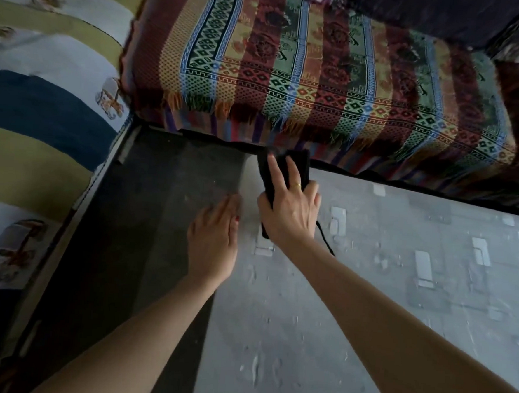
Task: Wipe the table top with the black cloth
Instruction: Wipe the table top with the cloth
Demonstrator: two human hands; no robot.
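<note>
The glossy table top fills the lower half of the view, dark on its left part and pale with reflections on its right. A folded black cloth lies on it near the far edge. My right hand presses down on the cloth with fingers spread and fairly straight; the thumb lies along the cloth's left edge. A thin black strand trails from the cloth beside my wrist. My left hand rests flat on the table just left of the right hand, fingers together, holding nothing.
A seat covered with a striped patterned throw with fringe borders the table's far edge. Another seat with a blue, olive and white striped cover runs along the left edge. The table's dark left rim meets that cover.
</note>
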